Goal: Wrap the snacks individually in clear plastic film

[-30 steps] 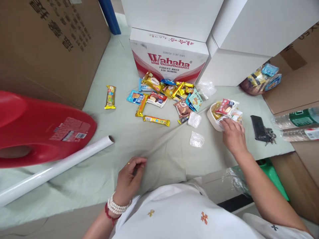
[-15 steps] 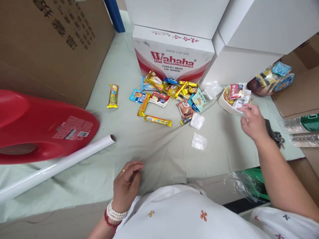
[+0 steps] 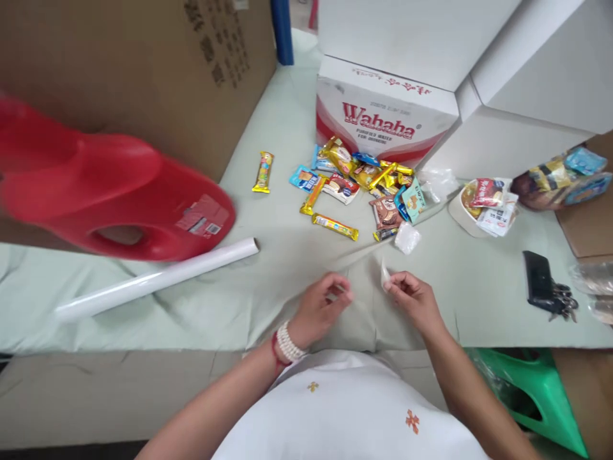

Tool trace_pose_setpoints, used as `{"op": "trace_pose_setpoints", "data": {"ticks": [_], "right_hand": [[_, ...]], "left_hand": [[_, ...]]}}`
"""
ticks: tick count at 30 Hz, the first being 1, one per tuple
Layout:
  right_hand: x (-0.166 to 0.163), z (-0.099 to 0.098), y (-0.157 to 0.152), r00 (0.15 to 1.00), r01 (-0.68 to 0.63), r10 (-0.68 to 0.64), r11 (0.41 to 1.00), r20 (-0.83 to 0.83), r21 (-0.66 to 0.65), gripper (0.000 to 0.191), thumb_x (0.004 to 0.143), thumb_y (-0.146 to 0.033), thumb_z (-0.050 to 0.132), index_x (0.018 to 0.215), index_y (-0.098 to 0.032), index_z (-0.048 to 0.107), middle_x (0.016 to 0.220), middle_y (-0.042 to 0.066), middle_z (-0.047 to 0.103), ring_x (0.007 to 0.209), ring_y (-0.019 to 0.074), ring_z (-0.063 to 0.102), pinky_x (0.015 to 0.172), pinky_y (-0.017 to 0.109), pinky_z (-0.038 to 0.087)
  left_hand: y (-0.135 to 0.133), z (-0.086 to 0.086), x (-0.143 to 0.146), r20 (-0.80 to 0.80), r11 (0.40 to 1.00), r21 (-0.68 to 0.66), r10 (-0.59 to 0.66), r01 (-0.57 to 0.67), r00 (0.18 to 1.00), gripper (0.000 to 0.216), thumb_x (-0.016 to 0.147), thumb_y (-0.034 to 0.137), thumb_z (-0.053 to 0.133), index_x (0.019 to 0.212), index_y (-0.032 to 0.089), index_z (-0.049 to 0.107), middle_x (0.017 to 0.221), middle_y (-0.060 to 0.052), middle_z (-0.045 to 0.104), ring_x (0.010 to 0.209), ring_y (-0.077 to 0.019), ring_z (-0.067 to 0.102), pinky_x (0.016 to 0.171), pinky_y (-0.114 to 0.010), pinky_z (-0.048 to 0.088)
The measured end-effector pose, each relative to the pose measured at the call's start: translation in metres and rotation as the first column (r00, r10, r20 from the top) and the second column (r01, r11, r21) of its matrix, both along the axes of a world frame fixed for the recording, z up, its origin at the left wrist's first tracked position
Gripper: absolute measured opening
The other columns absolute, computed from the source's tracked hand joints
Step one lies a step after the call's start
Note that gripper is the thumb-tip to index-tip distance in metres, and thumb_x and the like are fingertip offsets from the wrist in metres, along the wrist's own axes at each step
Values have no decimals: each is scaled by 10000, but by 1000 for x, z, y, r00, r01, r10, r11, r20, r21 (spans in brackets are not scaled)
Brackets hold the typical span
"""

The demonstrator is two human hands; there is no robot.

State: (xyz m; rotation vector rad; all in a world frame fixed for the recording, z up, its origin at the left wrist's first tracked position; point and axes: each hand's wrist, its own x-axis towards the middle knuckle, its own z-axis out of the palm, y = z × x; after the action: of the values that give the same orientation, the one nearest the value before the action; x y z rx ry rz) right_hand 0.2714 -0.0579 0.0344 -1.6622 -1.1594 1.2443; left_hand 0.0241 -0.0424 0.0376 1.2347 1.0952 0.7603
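Observation:
My right hand [image 3: 414, 300] pinches a small folded clear plastic packet [image 3: 384, 273] between thumb and fingertips, above the cloth. My left hand [image 3: 328, 303] hovers to its left with fingers curled and a gap before the thumb; nothing shows in it. Beyond them lies a second folded plastic packet [image 3: 408, 237], beside a brown snack packet [image 3: 387, 212]. A loose pile of wrapped snacks [image 3: 366, 176] spreads in front of the Wahaba-style red and white carton [image 3: 383, 121]. To the right, a cream bowl [image 3: 462, 216] holds several snack packets.
A red jug [image 3: 158, 191] and a white roll [image 3: 167, 278] lie at the left by a large brown box [image 3: 143, 76]. A black case [image 3: 537, 276] with keys [image 3: 562, 300] rests at the right. White boxes [image 3: 416, 32] stand behind; a green stool [image 3: 546, 390] is below the table edge.
My right hand has come from the bowl back to the middle and taken up the nearer plastic packet. My left hand has lifted and moved toward it. The view has shifted left.

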Motion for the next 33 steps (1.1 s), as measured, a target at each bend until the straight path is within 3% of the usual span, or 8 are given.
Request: {"op": "trace_pose_setpoints", "data": {"ticks": [8,14,17,21,23,27,29,33], "right_hand": [[-52,3,5,914,-32,-24,991,-405,-130,335,758,-486,857,844,-196,713,704,-14,606,566,98,437,524,233,344],[-49,4,12,877,3,-77,988,-474,-156,345,743,-469,877,859,-206,687,744,-20,585,639,108,505,582,227,438],[-55,8,15,845,18,-114,983,-523,-185,381,727,-471,885,873,-208,652,640,-60,493,528,72,399,480,185,343],[-64,14,16,850,20,-116,982,-514,-189,370,746,-456,872,849,-195,632,603,-54,497,530,72,422,483,175,360],[-63,15,17,825,-4,-129,972,-550,-235,346,742,-432,863,833,-193,630,590,-58,484,499,61,389,454,167,335],[-50,14,18,760,-58,-213,919,-614,-390,281,652,-338,830,755,-197,610,518,-90,398,409,29,208,362,158,163],[-47,13,18,755,-112,-198,900,-625,-420,265,629,-319,811,729,-195,600,495,-93,388,404,25,175,363,158,133],[-54,12,13,802,-51,-155,944,-576,-326,281,693,-362,798,734,-206,568,525,-62,493,428,47,282,410,170,217]], "left_hand": [[12,-25,13,147,987,-94,141,-128,979,289,843,445,713,881,158,712,786,-26,685,724,-147,591,714,-280,474],[19,-19,-20,80,1000,6,-21,20,997,316,891,481,653,841,169,657,764,-8,645,722,-141,560,708,-274,453],[19,-10,-23,59,998,59,6,-10,998,355,921,545,606,907,190,602,906,-39,650,843,-166,597,760,-287,484],[13,-6,-12,34,973,229,29,-36,999,613,715,569,838,1163,225,599,1265,-129,608,1175,-278,585,933,-388,517],[13,-9,-8,22,959,279,46,-50,999,447,782,502,800,1098,219,657,1224,-127,641,1170,-286,591,984,-415,491],[28,-19,-18,160,997,24,62,-67,985,269,889,454,660,897,186,683,861,-46,676,830,-196,624,815,-344,504],[35,-18,-25,160,987,-33,161,-157,974,288,821,454,720,911,184,680,861,-35,667,805,-180,603,751,-305,489],[34,-1,-28,-91,889,173,443,-424,892,254,796,432,741,818,202,635,733,20,571,705,-141,515,662,-255,411]]}}
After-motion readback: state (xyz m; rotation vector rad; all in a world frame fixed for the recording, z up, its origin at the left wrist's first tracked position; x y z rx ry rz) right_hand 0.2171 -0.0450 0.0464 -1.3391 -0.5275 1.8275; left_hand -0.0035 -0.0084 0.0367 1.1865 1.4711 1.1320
